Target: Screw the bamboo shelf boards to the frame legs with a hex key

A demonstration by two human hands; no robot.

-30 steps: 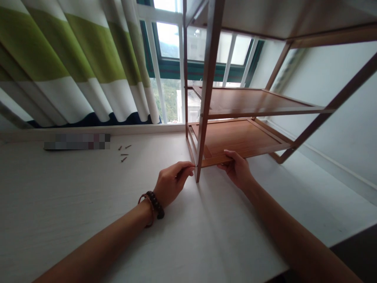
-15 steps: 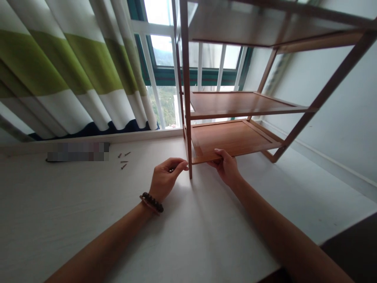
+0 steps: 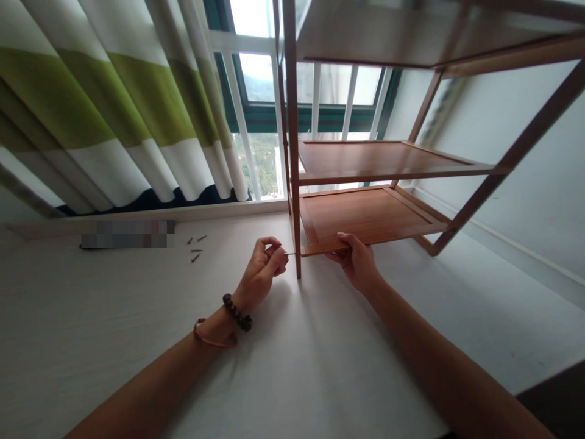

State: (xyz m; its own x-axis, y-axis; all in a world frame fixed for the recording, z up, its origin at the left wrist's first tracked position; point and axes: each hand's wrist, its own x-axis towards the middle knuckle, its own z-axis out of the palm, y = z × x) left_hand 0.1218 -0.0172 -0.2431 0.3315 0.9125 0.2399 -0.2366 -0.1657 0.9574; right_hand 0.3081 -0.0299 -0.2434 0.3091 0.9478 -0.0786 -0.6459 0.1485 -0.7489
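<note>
A brown wooden shelf unit stands on the white surface. My left hand (image 3: 261,268) is closed around a thin metal rod (image 3: 290,253) that looks like a hex key; most of it is hidden in the fingers. Its tip reaches the near left post (image 3: 295,183), level with the bottom shelf board (image 3: 365,213). My right hand (image 3: 359,261) grips that board's front edge, thumb on top and fingers underneath.
Several dark screws (image 3: 196,250) lie loose to the left. Behind them is a blurred-out flat object (image 3: 128,235). A green-and-white curtain (image 3: 137,103) and a barred window are at the back. The middle shelf board (image 3: 384,158) sits above my right hand.
My left hand has drawn back slightly left from the post and turned, so the thin rod now shows. The right hand keeps its hold on the board. The view has shifted slightly.
</note>
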